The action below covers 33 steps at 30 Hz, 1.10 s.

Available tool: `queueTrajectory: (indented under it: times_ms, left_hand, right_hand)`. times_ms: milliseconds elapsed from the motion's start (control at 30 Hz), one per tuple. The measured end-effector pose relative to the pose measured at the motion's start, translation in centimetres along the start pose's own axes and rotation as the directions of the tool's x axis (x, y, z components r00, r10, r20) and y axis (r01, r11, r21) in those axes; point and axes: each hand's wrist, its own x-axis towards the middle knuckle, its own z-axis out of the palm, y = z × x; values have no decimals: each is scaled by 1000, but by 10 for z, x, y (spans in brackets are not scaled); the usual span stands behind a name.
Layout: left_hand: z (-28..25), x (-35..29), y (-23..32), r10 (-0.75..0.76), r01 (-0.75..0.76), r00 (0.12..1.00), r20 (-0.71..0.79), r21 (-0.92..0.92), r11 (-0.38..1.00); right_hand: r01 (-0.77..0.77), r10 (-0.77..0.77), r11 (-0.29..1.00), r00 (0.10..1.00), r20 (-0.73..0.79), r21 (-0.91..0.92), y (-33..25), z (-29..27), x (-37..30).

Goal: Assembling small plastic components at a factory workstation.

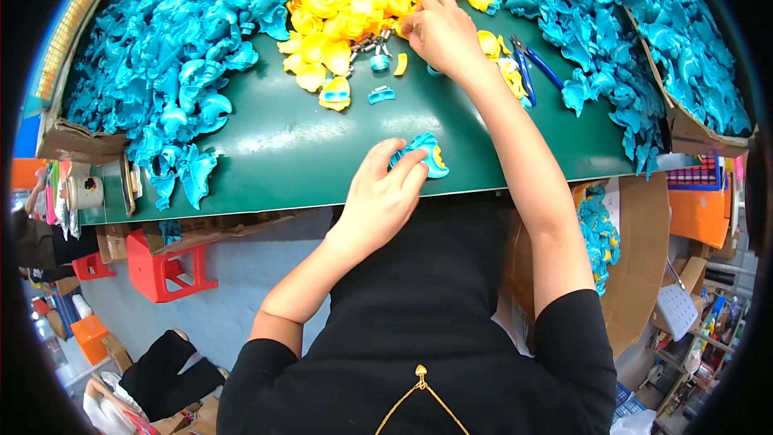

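My left hand (380, 197) is at the near edge of the green table (282, 141). Its thumb and fingers close round a small curved plastic piece (436, 163), turquoise with yellow on one side, partly hidden by the fingers. Farther off, my right hand (443, 36) has its fingers curled together at the edge of the yellow plastic pieces (354, 0); what they hold, if anything, is hidden. Between the hands lie a turquoise strip (382, 95), a small yellow strip (401, 64), a turquoise ring-like part (379, 62) and several small metal parts (364, 46).
Turquoise shell-like pieces heap up at the left (177, 56) and right (564, 16), partly in cardboard boxes (699, 138). Blue-handled cutters (527, 72) lie beyond my right forearm. A red stool (171, 267) stands below at left; an open carton (640, 266) is at right.
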Motion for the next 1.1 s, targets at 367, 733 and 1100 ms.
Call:
queueTrajectory:
  times_ms: [367,733,1100]
  left_hand:
    - [17,-3,-8,-79,50,987,-137,-205,978]
    - [21,-15,-1,-62,39,969,-237,-100,994]
    - [28,-25,-1,-69,36,958,-279,-121,992]
  right_hand:
    - [125,-124,992,991,-53,25,1,-6,-31]
    - [30,-21,998,989,-147,57,-2,-13,-32]
    - [-43,-5,988,952,305,150,-1,-17,-17]
